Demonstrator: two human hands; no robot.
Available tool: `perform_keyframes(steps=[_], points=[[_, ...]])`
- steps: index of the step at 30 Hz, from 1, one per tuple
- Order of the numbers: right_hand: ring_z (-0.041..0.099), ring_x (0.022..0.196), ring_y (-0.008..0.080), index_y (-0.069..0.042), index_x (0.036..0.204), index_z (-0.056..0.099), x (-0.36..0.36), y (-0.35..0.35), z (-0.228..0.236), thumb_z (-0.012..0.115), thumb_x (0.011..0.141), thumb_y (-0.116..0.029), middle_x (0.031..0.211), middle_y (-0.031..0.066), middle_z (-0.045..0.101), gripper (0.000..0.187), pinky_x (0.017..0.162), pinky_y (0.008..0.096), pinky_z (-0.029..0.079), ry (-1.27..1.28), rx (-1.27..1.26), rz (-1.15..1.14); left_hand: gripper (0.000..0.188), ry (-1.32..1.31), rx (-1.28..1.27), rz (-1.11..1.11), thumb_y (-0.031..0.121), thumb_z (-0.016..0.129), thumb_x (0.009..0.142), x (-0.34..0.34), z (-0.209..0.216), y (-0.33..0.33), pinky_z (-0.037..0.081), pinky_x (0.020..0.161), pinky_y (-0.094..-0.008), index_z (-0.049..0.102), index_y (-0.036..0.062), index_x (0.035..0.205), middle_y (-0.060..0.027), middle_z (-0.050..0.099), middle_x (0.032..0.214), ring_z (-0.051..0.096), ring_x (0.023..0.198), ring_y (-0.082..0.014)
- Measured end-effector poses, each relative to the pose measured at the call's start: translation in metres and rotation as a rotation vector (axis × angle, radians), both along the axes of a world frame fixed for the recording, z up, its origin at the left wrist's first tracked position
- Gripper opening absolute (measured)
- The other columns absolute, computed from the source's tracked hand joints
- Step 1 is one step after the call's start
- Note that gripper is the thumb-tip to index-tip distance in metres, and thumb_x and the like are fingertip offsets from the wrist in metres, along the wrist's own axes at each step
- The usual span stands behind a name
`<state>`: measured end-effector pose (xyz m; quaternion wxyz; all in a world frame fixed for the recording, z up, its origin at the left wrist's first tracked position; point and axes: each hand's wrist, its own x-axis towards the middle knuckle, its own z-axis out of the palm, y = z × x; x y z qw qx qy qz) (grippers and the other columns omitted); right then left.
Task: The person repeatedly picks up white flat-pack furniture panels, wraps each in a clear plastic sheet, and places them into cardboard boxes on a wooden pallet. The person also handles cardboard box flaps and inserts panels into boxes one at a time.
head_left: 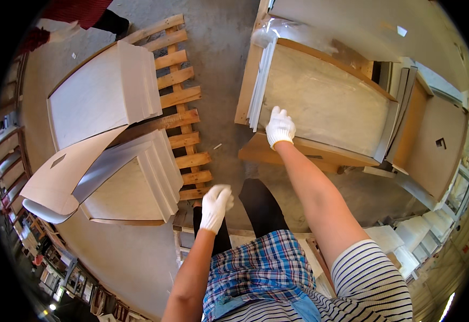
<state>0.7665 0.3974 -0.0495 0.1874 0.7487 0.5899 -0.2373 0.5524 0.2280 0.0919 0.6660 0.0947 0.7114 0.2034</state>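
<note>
My right hand [280, 126], in a white knit glove, is stretched forward over the near left corner of an open cardboard box [320, 152]. Its fingers are curled together, and what they hold, if anything, is hidden. A pale, stone-like flat panel [325, 99] lies in that box, with white layered edges [262, 83] along its left side. My left hand [217, 208], gloved alike, hangs in front of my legs with its fingers curled in and nothing visible in them. It is nearest to the wooden pallet [192, 160] on the left.
Two open boxes of pale panels, a far one [92, 99] and a near one [124, 190], stand on the left pallet. A bent cardboard flap [57, 180] sticks out there. Clear plastic film [283, 29] lies behind the right box. A person in red [76, 13] stands at the far left.
</note>
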Motion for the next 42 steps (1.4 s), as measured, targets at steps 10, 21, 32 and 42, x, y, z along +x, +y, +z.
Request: perform_keyframes(steps=[10, 21, 32, 42], points=[[0.065, 0.09, 0.0369, -0.013, 0.104, 0.061, 0.047, 0.006, 0.02, 0.055, 0.09, -0.034, 0.104, 0.0138, 0.067, 0.026, 0.076, 0.0462, 0.051, 0.421, 0.065, -0.121, 0.024, 0.148, 0.294, -0.27, 0.015, 0.06, 0.089, 0.072, -0.059, 0.137, 0.047, 0.062, -0.0247, 0.066, -0.0014, 0.105, -0.0049, 0.064, 0.084, 0.057, 0.068, -0.0107], [0.069, 0.095, 0.0334, -0.01, 0.097, 0.069, 0.001, 0.02, -0.003, 0.058, 0.087, -0.027, 0.103, 0.0141, 0.07, 0.023, 0.078, 0.045, 0.056, 0.186, 0.004, 0.076, 0.025, 0.088, 0.143, -0.143, 0.017, 0.061, 0.091, 0.08, -0.064, 0.113, 0.048, 0.064, -0.0256, 0.066, -0.0005, 0.109, -0.0066, 0.065, 0.086, 0.06, 0.07, -0.0121], [0.064, 0.096, 0.0341, -0.01, 0.11, 0.058, 0.057, -0.001, 0.002, 0.064, 0.083, -0.037, 0.112, 0.0142, 0.064, 0.039, 0.073, 0.0456, 0.055, 0.217, 0.478, 0.039, 0.022, 0.033, 0.184, -0.085, 0.015, 0.06, 0.093, 0.089, -0.066, 0.11, 0.047, 0.062, -0.0242, 0.065, -0.0013, 0.108, -0.0059, 0.064, 0.084, 0.058, 0.068, -0.0121], [0.067, 0.085, 0.0304, -0.009, 0.093, 0.059, 0.073, 0.026, -0.029, 0.055, 0.088, -0.018, 0.091, 0.0143, 0.066, 0.011, 0.068, 0.0441, 0.056, 0.175, 0.25, 0.45, 0.021, 0.059, 0.188, -0.115, 0.014, 0.06, 0.094, 0.092, -0.07, 0.105, 0.046, 0.062, -0.024, 0.065, -0.0012, 0.107, -0.0058, 0.063, 0.084, 0.057, 0.068, -0.0109]])
